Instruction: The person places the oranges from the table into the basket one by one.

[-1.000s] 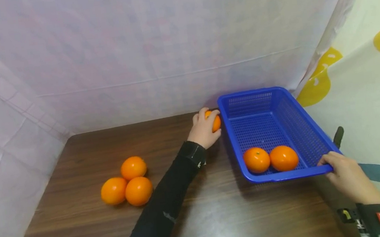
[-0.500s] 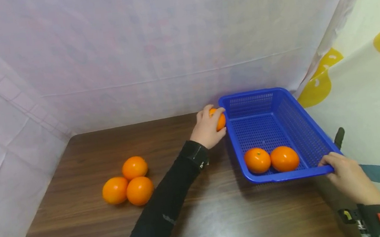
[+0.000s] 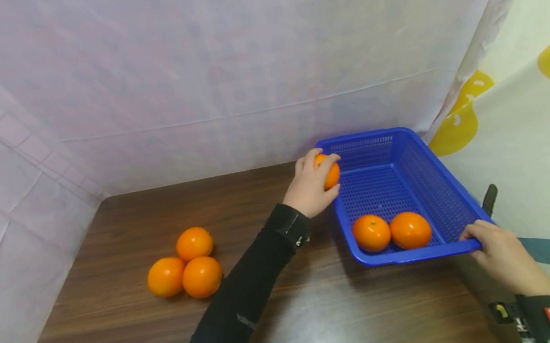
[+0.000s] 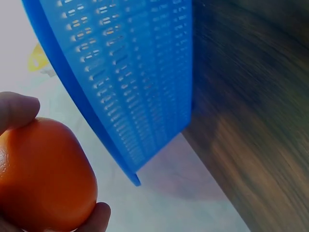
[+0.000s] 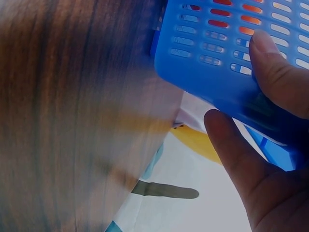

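My left hand [image 3: 309,190] grips an orange [image 3: 332,175] at the left rim of a blue perforated plastic basket [image 3: 405,257], toward its far corner. In the left wrist view, fingertips press on opposite sides of that orange [image 4: 46,176], which is up beside the basket's rim. Two more oranges, one on the left [image 3: 371,233] and one on the right [image 3: 411,230], lie side by side in the near end of the basket. With its fingers curled over the rim, my right hand [image 3: 505,253] holds the near right corner; its thumb [image 5: 277,72] lies against the slotted wall.
Three oranges sit together on the left of the brown wooden table [image 3: 124,223]: one behind [image 3: 195,243], one at left [image 3: 166,277], one at right [image 3: 203,277]. A pale cloth [image 3: 195,79] hangs along the far edge, and a patterned white cloth [image 3: 546,165] bounds the right.
The left hand has carried its orange to the right, from the table beside the basket to over its left rim. The right hand and the basket stay put.
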`<state>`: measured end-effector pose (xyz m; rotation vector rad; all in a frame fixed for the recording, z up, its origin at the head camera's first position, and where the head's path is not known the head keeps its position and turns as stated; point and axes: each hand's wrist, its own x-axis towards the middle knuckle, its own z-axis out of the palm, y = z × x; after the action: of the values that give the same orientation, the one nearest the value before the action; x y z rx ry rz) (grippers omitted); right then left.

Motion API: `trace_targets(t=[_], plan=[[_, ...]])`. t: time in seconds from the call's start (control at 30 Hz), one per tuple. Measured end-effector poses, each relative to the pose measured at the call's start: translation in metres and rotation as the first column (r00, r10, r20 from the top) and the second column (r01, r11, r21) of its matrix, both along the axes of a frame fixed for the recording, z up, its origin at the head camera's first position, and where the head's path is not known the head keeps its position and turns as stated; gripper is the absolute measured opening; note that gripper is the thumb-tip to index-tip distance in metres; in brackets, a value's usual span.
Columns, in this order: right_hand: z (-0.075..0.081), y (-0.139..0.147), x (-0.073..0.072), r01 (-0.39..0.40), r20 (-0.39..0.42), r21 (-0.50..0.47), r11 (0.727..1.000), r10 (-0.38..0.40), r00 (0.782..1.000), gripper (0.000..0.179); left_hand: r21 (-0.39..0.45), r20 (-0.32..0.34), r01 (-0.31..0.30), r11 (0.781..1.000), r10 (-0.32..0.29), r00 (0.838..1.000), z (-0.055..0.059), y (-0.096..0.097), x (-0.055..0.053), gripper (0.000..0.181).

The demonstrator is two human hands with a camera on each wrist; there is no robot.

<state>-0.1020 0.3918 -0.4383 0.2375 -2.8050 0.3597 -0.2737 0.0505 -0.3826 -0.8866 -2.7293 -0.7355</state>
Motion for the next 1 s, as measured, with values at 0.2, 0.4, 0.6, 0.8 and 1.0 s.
trace_targets(t=[0.2, 0.4, 0.6, 0.8, 1.0], plan=[[-0.001, 0.000, 0.000, -0.011, -0.036, 0.004, 1.000, 0.011, 0.999, 0.027, -0.007, -0.010, 0.037, 0.999, -0.037, 0.999, 0.004, 0.008, 0.004, 0.056], [-0.001, -0.001, 0.001, -0.019, -0.068, 0.009, 1.000, 0.020, 0.998, 0.028, -0.037, -0.023, 0.075, 0.997, -0.076, 0.997, 0.011, 0.017, 0.011, 0.056], [-0.001, 0.000, 0.000, -0.020, -0.069, 0.006, 1.000, 0.020, 0.997, 0.028, -0.060, -0.035, 0.104, 0.993, -0.106, 0.994, 0.015, 0.027, 0.014, 0.056], [-0.005, 0.001, 0.000, -0.020, -0.091, 0.006, 1.000, 0.021, 0.996, 0.030, -0.082, -0.012, 0.123, 0.989, -0.124, 0.992, 0.014, 0.034, 0.015, 0.057], [-0.006, 0.000, 0.001, -0.020, -0.114, -0.001, 1.000, 0.020, 0.993, 0.032, -0.096, 0.009, 0.138, 0.986, -0.138, 0.990, 0.010, 0.040, 0.015, 0.058]])
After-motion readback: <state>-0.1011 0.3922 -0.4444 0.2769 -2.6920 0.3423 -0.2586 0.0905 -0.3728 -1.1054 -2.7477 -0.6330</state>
